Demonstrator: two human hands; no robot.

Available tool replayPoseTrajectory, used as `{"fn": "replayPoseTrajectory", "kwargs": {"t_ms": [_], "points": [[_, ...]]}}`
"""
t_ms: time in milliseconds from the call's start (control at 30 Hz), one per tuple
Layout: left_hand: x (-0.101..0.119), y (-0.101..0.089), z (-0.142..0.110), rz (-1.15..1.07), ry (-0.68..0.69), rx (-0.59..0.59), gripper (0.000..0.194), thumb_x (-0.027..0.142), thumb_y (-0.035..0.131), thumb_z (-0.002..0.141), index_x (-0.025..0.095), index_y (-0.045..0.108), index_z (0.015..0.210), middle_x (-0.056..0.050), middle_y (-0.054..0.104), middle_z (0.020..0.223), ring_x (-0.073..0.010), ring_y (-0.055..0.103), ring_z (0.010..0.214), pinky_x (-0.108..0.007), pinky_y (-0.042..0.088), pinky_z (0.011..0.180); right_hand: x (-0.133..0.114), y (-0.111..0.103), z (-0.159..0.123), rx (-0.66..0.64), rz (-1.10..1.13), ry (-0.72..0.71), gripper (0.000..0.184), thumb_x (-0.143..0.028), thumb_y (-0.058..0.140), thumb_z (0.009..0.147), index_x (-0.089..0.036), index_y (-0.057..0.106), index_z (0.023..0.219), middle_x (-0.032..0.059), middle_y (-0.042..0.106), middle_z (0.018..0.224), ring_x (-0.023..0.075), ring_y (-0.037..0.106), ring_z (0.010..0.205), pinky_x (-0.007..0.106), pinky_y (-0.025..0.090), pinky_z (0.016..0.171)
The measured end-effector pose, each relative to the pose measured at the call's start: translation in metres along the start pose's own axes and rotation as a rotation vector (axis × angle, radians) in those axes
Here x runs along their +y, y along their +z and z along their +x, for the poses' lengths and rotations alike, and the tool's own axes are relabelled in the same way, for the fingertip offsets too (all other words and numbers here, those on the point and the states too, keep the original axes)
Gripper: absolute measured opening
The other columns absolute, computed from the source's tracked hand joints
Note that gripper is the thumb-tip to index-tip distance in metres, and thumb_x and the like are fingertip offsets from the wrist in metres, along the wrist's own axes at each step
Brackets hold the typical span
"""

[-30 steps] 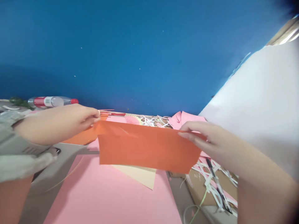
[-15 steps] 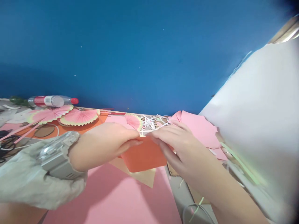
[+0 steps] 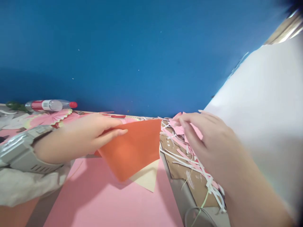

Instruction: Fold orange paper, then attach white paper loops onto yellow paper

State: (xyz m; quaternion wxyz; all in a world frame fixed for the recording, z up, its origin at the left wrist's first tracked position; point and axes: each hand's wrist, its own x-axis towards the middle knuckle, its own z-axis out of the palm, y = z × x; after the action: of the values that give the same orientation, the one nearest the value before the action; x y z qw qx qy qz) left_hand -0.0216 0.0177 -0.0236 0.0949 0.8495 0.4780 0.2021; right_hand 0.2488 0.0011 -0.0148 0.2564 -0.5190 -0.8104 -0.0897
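My left hand point(image 3: 104, 129) pinches the upper left edge of an orange sheet of paper point(image 3: 132, 148), thumb in front and fingers behind. The sheet is tilted, its lower corner hanging over a large pink sheet point(image 3: 113, 201). A cream piece of paper point(image 3: 146, 176) shows partly beneath the orange one. To the right, apart from the orange sheet, my right hand point(image 3: 203, 132) is raised with loosely bent fingers and nothing visible in them. Its fingertips are in front of crumpled pink paper point(image 3: 176, 127); whether they touch it I cannot tell.
A plastic bottle with a red cap point(image 3: 52, 105) lies at the back left, beside pleated pink paper fans point(image 3: 56, 116). Thin white and pink paper strips point(image 3: 189, 160) lie over brown cardboard point(image 3: 175, 170) at the right. A blue wall point(image 3: 132, 56) stands behind.
My right hand has let go of the orange sheet and moved right. The left hand keeps hold and has moved left, and the sheet is now tilted, showing more of its face.
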Motion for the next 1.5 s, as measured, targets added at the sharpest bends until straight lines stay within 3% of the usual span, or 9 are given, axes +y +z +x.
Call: {"fn": "replayPoseTrajectory", "kwargs": {"t_ms": [100, 267, 433, 667, 800, 1000, 1200, 1333, 1500], "points": [[0.006, -0.003, 0.001, 0.039, -0.129, 0.002, 0.030, 0.046, 0.038, 0.091, 0.024, 0.055, 0.081, 0.004, 0.054, 0.068, -0.0129, 0.051, 0.061, -0.024, 0.035, 0.053, -0.001, -0.009, -0.003, -0.005, 0.081, 0.166, 0.020, -0.028, 0.038, 0.092, -0.024, 0.058, 0.091, 0.0039, 0.065, 0.097, 0.0218, 0.059, 0.091, 0.036, 0.043, 0.077], [0.027, -0.009, 0.005, -0.224, -0.232, 0.280, 0.036, 0.046, 0.032, 0.094, 0.021, 0.043, 0.070, 0.005, 0.043, 0.062, -0.0103, 0.039, 0.054, -0.024, 0.031, 0.046, -0.026, -0.009, -0.007, -0.141, 0.433, 0.216, 0.023, -0.038, 0.046, 0.090, -0.031, 0.057, 0.109, 0.0024, 0.062, 0.111, 0.0213, 0.058, 0.101, 0.032, 0.050, 0.074], [0.052, -0.001, 0.014, -0.617, 0.008, 0.273, 0.032, 0.039, 0.031, 0.096, 0.025, 0.055, 0.112, 0.000, 0.061, 0.114, -0.0176, 0.056, 0.103, -0.030, 0.046, 0.090, -0.045, 0.008, 0.009, -0.184, 0.988, 0.257, 0.055, -0.042, 0.051, 0.088, -0.034, 0.029, 0.137, 0.0053, 0.043, 0.138, 0.0184, 0.052, 0.115, 0.034, 0.052, 0.087], [0.069, 0.019, 0.024, -0.336, 0.172, 0.469, 0.043, 0.028, 0.034, 0.096, 0.032, 0.034, 0.139, 0.005, 0.013, 0.154, -0.0197, 0.011, 0.141, -0.042, 0.022, 0.114, -0.067, -0.005, 0.048, 0.094, 1.310, 0.143, 0.025, -0.036, 0.049, 0.088, -0.029, 0.049, 0.112, 0.0027, 0.058, 0.119, 0.0174, 0.056, 0.110, 0.033, 0.050, 0.091], [0.074, 0.010, 0.025, -0.356, 0.250, 0.559, 0.049, 0.030, 0.041, 0.093, 0.029, 0.030, 0.140, 0.003, 0.013, 0.154, -0.0215, 0.010, 0.141, -0.042, 0.021, 0.115, -0.082, -0.025, 0.072, 0.123, 1.259, 0.079, 0.013, -0.037, 0.051, 0.086, -0.026, 0.055, 0.092, 0.0018, 0.062, 0.101, 0.0182, 0.062, 0.094, 0.033, 0.053, 0.082], [0.067, -0.030, 0.015, -0.590, 0.254, 0.821, 0.033, 0.027, 0.031, 0.095, 0.034, 0.039, 0.127, 0.006, 0.029, 0.147, -0.0174, 0.024, 0.137, -0.038, 0.029, 0.114, -0.124, -0.047, 0.083, 0.210, 1.206, 0.063, 0.020, -0.033, 0.049, 0.086, -0.027, 0.047, 0.105, 0.0017, 0.062, 0.108, 0.0183, 0.062, 0.097, 0.031, 0.054, 0.078], [0.042, -0.066, 0.008, -0.147, 0.187, 1.080, 0.038, 0.033, 0.028, 0.094, 0.037, 0.031, 0.132, 0.011, 0.023, 0.149, -0.0184, 0.016, 0.139, -0.041, 0.017, 0.115, -0.129, -0.041, 0.070, -0.023, 1.212, -0.025, 0.031, -0.030, 0.061, 0.080, -0.027, 0.047, 0.107, -0.0007, 0.062, 0.105, 0.0164, 0.061, 0.095, 0.028, 0.051, 0.075], [0.026, -0.076, 0.005, 0.121, 0.292, 0.982, 0.047, 0.044, 0.047, 0.085, 0.026, 0.043, 0.129, 0.002, 0.033, 0.147, -0.0259, 0.016, 0.139, -0.048, 0.004, 0.115, -0.116, -0.033, 0.069, -0.230, 0.956, 0.005, 0.033, -0.040, 0.070, 0.071, -0.025, 0.052, 0.093, -0.0023, 0.061, 0.093, 0.0152, 0.057, 0.084, 0.026, 0.046, 0.067], [0.018, -0.080, 0.001, -0.063, 0.186, 0.779, 0.027, 0.051, 0.056, 0.078, 0.032, 0.056, 0.098, 0.005, 0.059, 0.116, -0.0246, 0.050, 0.117, -0.049, 0.016, 0.112, -0.106, -0.036, 0.069, -0.279, 0.728, 0.082, 0.032, -0.049, 0.067, 0.072, -0.028, 0.052, 0.090, -0.0072, 0.059, 0.083, 0.0115, 0.054, 0.073, 0.023, 0.040, 0.059]]}}
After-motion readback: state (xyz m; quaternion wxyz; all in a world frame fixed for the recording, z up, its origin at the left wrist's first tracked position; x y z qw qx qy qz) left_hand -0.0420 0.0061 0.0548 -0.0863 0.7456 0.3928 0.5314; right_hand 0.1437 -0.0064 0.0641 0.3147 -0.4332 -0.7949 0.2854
